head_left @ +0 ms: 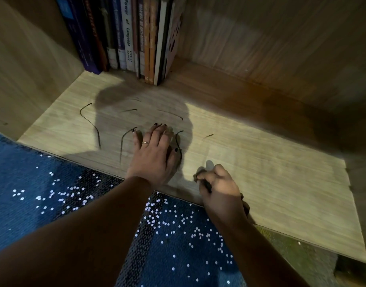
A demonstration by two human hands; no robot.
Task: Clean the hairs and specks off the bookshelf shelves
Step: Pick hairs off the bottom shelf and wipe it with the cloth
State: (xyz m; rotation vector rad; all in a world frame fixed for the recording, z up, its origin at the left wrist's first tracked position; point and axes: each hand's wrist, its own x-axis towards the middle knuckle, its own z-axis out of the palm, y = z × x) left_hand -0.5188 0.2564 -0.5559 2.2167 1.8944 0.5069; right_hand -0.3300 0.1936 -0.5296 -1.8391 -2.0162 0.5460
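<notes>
The light wooden shelf [260, 162] carries several long dark hairs: one long curved hair [88, 121] at the left, one hair [124, 141] just left of my left hand, and shorter ones [171, 113] farther back. A small piece [208, 136] lies to the right. My left hand [155, 154] lies flat on the shelf with fingers spread, a hair [179, 141] beside its thumb. My right hand [219, 187] is curled near the front edge and grips a small bundle of dark hairs [200, 175].
A row of upright books [128, 34] stands at the shelf's back left. Wooden side panel [28, 65] on the left, back panel [281, 42] behind. Below the front edge lies blue sequinned fabric [74, 204].
</notes>
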